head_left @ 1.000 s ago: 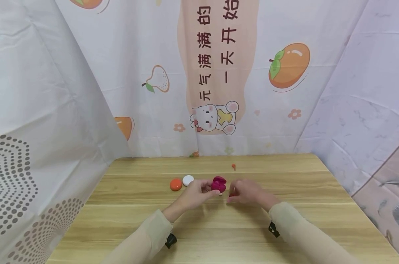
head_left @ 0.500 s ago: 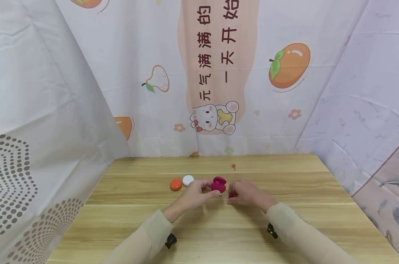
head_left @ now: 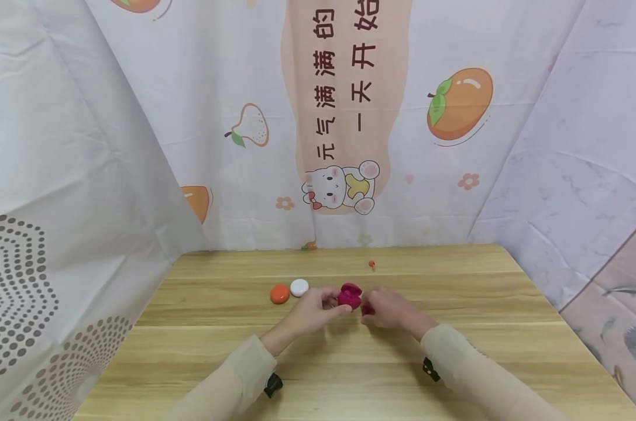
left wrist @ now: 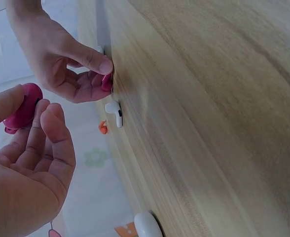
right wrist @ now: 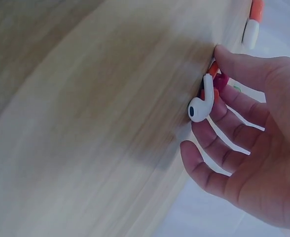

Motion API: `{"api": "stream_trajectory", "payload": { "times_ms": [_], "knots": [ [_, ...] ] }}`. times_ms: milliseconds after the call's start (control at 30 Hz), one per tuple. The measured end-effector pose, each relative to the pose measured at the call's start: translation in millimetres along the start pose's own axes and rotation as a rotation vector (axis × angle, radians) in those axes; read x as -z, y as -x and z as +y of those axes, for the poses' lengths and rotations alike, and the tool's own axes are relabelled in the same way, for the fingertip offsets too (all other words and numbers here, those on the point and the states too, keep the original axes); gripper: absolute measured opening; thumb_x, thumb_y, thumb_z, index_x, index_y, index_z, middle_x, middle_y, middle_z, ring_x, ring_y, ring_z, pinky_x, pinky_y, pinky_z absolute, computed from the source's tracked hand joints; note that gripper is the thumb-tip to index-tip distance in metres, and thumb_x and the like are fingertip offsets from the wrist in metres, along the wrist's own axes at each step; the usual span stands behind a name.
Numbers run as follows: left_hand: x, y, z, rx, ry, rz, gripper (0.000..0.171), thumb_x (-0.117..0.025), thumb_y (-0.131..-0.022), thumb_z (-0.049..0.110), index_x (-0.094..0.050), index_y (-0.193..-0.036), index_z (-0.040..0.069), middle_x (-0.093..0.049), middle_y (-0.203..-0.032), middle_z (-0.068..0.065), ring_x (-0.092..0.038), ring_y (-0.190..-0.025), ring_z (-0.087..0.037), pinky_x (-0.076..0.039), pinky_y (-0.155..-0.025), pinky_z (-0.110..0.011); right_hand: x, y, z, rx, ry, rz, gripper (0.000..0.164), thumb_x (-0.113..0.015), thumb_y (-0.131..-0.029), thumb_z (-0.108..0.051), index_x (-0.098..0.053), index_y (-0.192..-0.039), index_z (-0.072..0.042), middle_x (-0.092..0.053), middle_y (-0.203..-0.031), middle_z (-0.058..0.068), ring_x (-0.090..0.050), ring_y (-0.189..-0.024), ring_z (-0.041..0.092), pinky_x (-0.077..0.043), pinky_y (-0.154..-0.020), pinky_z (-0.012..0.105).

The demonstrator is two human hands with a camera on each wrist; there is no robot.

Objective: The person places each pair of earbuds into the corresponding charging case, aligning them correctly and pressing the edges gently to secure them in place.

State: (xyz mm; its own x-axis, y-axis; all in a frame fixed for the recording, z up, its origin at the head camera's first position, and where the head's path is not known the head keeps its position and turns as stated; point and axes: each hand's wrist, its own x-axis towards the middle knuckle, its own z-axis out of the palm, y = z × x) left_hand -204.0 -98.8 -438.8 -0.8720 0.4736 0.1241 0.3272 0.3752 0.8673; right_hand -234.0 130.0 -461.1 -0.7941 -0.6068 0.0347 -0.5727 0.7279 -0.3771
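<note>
Before table's far edge (head_left: 439, 256) and orange earbud (head_left: 372, 264), holding pink case (head_left: 349, 299) in left hand (head_left: 313, 307), pinching in right hand (head_left: 387, 307) pink earbud (left wrist: 107, 83), beside white earbud (right wrist: 198, 109).

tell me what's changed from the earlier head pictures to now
The right hand, pinching a magenta earbud, edged left, toward the open magenta clamshell case in the left hand. The case shifted slightly right and down. Neither hand took or released anything; the round orange case, round white case and small orange earbud stayed put.

Facing me: one white cloth (head_left: 191, 70), peach panel (head_left: 344, 140). Left column (head_left: 325, 63) reads "元气满满的"; right column (head_left: 363, 57), "一天开始".
</note>
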Motion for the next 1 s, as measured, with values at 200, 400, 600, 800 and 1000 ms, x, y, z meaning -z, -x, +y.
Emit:
{"api": "stream_trajectory", "payload": {
  "times_ms": [200,400,600,800,1000],
  "knots": [
    [0.0,0.5,0.2,0.001,-0.003,0.002,0.021,-0.075,-0.095,0.026,-0.074,-0.106,0.008,-0.071,-0.086,0.003,-0.062,-0.075,-0.012,-0.051,-0.067,-0.023,-2.7,-2.2,-0.8,-0.006,-0.039,0.023,0.018,-0.082,-0.085,-0.011,-0.064,-0.085,-0.007,-0.057,-0.073,0.000,-0.049,-0.065,0.011,-0.043,-0.060,0.029],
    [0.0,1.1,-0.8,0.005,-0.012,0.006,0.022,-0.075,-0.095,0.026,-0.074,-0.107,0.008,-0.070,-0.086,0.004,-0.061,-0.075,-0.011,-0.050,-0.067,-0.023,-3.2,-1.8,-0.9,0.030,-0.098,0.074,0.016,-0.080,-0.086,-0.007,-0.064,-0.091,-0.004,-0.055,-0.069,-0.004,-0.047,-0.059,0.007,-0.041,-0.052,0.025],
    [0.0,1.6,-1.7,0.011,-0.013,0.011,0.023,-0.075,-0.095,0.028,-0.074,-0.107,0.008,-0.070,-0.086,0.004,-0.061,-0.075,-0.012,-0.049,-0.067,-0.024,-1.0,-1.6,-1.0,0.043,-0.148,0.067,0.018,-0.080,-0.087,-0.006,-0.064,-0.093,-0.004,-0.060,-0.075,-0.004,-0.052,-0.065,0.008,-0.046,-0.058,0.027],
    [0.0,1.6,-2.1,0.022,-0.014,0.016,0.023,-0.075,-0.094,0.027,-0.074,-0.107,0.008,-0.070,-0.086,0.004,-0.061,-0.076,-0.012,-0.050,-0.067,-0.024,-0.5,-3.5,-0.9,0.034,-0.134,0.047,0.022,-0.084,-0.085,-0.011,-0.063,-0.091,-0.009,-0.060,-0.074,-0.007,-0.053,-0.066,0.007,-0.047,-0.061,0.028],
    [-0.2,2.0,-1.9,0.021,-0.003,0.015,0.023,-0.075,-0.095,0.027,-0.074,-0.107,0.008,-0.070,-0.086,0.004,-0.061,-0.076,-0.012,-0.050,-0.067,-0.024,1.9,-4.7,-2.7,0.045,-0.150,0.042,0.020,-0.083,-0.085,-0.008,-0.065,-0.095,-0.009,-0.064,-0.074,-0.005,-0.054,-0.064,0.007,-0.048,-0.060,0.028]
  ]
}}
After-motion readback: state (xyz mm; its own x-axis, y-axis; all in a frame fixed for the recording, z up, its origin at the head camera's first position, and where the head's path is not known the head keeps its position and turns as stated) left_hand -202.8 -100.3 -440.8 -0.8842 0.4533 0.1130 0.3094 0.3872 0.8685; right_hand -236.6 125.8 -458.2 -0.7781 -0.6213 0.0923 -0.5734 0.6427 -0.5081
